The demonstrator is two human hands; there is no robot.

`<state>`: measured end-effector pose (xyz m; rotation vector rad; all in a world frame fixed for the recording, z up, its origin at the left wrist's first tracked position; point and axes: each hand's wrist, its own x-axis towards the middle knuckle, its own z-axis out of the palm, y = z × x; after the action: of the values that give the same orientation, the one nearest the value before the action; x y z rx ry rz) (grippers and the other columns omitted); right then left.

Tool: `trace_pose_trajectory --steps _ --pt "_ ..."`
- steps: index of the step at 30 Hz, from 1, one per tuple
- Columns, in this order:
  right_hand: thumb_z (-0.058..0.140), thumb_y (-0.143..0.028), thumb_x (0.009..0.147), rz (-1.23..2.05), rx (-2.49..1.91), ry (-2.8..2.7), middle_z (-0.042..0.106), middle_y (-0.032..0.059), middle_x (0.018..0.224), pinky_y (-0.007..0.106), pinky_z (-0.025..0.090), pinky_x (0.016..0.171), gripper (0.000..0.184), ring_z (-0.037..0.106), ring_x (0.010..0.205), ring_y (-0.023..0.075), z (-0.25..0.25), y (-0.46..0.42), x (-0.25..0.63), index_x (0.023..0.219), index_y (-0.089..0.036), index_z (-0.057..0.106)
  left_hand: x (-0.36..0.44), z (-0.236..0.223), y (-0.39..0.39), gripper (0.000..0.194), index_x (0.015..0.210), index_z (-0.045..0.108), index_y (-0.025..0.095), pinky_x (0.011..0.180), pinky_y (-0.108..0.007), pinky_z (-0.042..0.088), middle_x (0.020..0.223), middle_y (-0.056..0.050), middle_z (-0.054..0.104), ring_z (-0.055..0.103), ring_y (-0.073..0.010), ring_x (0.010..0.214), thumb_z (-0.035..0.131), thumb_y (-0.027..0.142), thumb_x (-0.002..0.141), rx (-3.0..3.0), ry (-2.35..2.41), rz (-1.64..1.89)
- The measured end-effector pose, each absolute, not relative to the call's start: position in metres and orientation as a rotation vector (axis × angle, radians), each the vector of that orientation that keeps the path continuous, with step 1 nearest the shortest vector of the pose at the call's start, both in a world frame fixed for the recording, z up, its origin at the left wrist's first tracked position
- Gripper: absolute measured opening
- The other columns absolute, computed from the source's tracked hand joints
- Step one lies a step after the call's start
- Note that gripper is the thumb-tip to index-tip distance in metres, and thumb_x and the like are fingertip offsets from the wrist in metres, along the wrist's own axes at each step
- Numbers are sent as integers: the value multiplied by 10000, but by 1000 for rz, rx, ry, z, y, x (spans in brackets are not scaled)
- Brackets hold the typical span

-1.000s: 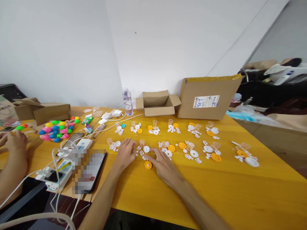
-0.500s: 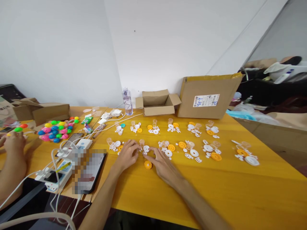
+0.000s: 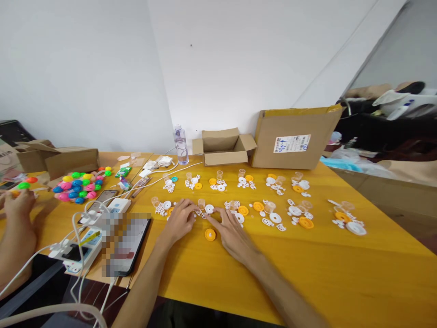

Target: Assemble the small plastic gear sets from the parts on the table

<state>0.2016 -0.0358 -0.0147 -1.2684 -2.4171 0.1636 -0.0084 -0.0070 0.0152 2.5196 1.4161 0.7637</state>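
My left hand (image 3: 181, 222) rests low over the table, its fingers bent together. Small white perforated pieces (image 3: 198, 212) show at its fingertips; whether they are pinched or only touched, I cannot tell. Thumb and forefinger apart, my right hand (image 3: 234, 233) reaches in from the other side. Its fingertips are beside a white disc (image 3: 209, 209) and the small white pieces near it. A clear plastic cup (image 3: 201, 203) stands just behind, between the hands. Nearer to me lies an orange disc (image 3: 210, 234) with a small white part on top.
Similar groups of cups, discs and white pieces (image 3: 275, 218) lie in two rows. Behind them stand a water bottle (image 3: 181, 146), an open carton (image 3: 225, 158) and a large box (image 3: 295, 148). Left are colourful balls (image 3: 77, 187), power strips (image 3: 88, 241), a phone (image 3: 131, 250) and another person's hand (image 3: 18, 205).
My right fingertips have shifted slightly upward, toward the white disc. The small perforated piece by my right thumb now lies closer under the disc. My left hand has barely moved.
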Motion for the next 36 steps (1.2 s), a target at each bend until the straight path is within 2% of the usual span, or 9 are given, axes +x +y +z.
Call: trace_pose_trajectory --steps 5,8,12,18,22,27,36 --pt "415 72 809 168 -1260 -2421 502 83 1322 420 478 1004 707 494 1205 245 -12 -38 202 1388 -326 492 -10 16 -7 244 868 580 226 836 -371 485 882 -30 621 591 -224 883 508 13 773 2474 1492 809" --pt "439 64 812 162 -1245 -2428 509 79 1327 422 482 999 721 503 1194 248 -11 -38 202 1399 -350 480 -10 16 -7 200 848 580 229 843 -378 482 871 -28 619 592 -228 883 530 43 792 2494 1485 782" --pt "444 92 775 178 -1264 -2415 506 77 1334 437 470 1014 772 504 1200 251 -10 -38 202 1404 -355 477 -9 17 -8 202 859 600 234 859 -382 475 892 -30 626 594 -221 888 523 52 818 2526 1436 736" --pt "408 104 759 181 -1279 -2410 504 81 1344 428 461 1025 753 494 1214 241 -11 -38 201 1379 -314 499 -14 16 -6 208 826 591 230 839 -384 477 873 -31 619 583 -228 884 531 42 761 2468 1493 753" --pt "395 113 743 183 -1289 -2416 506 82 1346 432 461 1022 756 498 1209 241 -11 -39 202 1364 -303 508 -16 17 -6 143 795 576 228 832 -384 471 842 -27 617 580 -228 869 557 87 779 2448 1516 725" --pt "407 96 762 172 -1268 -2396 511 77 1342 450 465 1019 759 508 1196 246 -14 -39 202 1389 -326 477 -13 16 -6 128 727 552 220 817 -387 460 810 -28 630 583 -228 835 596 123 798 2450 1520 666" --pt "421 77 785 143 -1246 -2382 525 85 1319 451 489 990 683 526 1166 258 -14 -40 202 1342 -305 526 -12 15 -5 126 719 583 226 852 -390 463 779 -18 649 606 -217 815 583 127 796 2419 1469 736"
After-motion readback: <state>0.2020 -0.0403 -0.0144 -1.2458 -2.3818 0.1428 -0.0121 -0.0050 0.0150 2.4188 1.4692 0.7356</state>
